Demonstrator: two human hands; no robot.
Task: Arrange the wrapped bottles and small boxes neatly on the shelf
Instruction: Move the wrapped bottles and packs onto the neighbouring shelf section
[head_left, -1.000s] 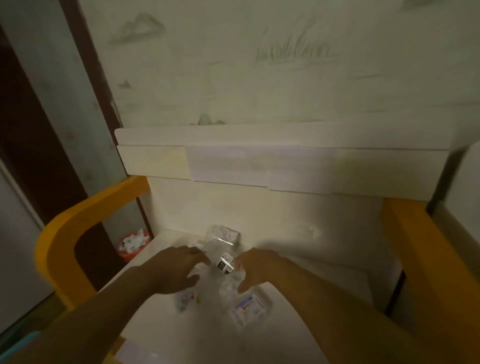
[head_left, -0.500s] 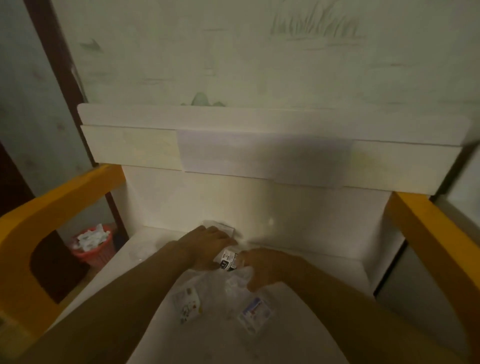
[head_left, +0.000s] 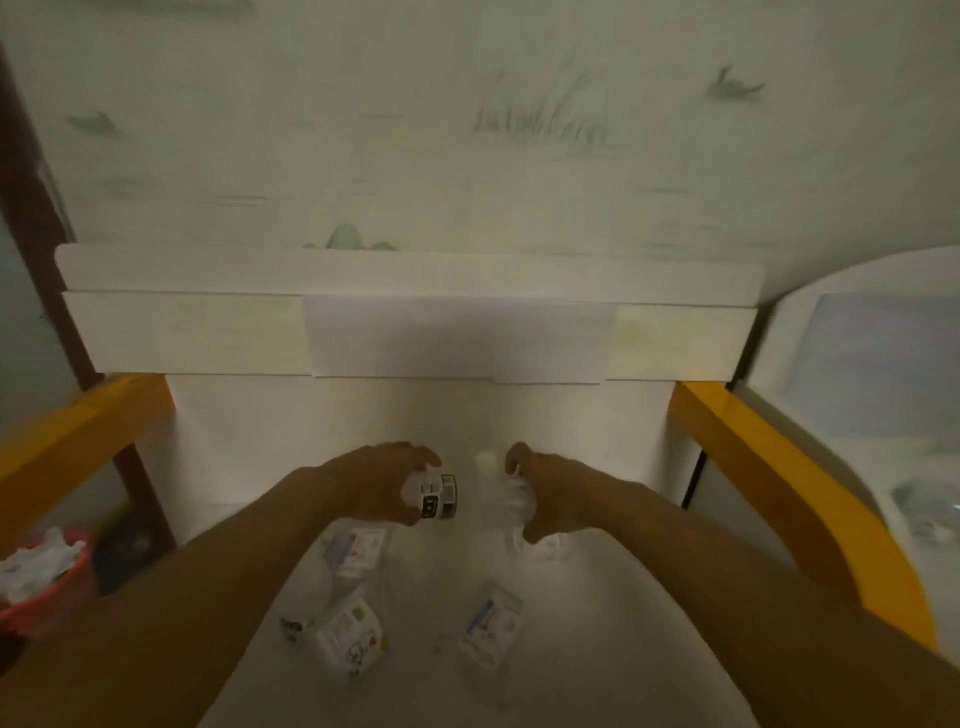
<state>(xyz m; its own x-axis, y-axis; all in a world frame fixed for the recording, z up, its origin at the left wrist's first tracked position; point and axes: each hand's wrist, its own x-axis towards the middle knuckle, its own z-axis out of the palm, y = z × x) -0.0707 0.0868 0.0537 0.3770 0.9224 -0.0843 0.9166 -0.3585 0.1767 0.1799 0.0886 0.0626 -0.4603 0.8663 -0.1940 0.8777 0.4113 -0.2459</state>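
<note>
Dim, pale wallpaper with faint green sketches fills the upper part of the head view, above a white shelf (head_left: 415, 649) whose raised back panel runs across the middle and whose sides are framed in yellow (head_left: 769, 467).

Both bare forearms reach in from the bottom corners toward the back of the shelf. The left hand (head_left: 374, 483) curls its fingers and thumb round a small white bottle (head_left: 436, 496) with a dark printed label, which lies tilted on its side in that grip, just clear of the shelf's back wall. The right hand (head_left: 550, 499) closes its grip on a clear wrapped bottle (head_left: 498, 488), pale cap uppermost, thumb below and fingers hooked over the top; the wrapping blurs the bottle's outline. The two bottles sit near each other but apart.

Nearer the person, small boxes lie loose on the shelf: one with blue print (head_left: 356, 551) under the left wrist, one with colourful print (head_left: 353, 642) at the lower left, and one with a blue stripe (head_left: 491, 631) toward the lower middle. Another pale box (head_left: 545, 548) shows partly beneath the right hand.

On the floor at far left stands a red bin (head_left: 36, 597) holding crumpled white scraps.
</note>
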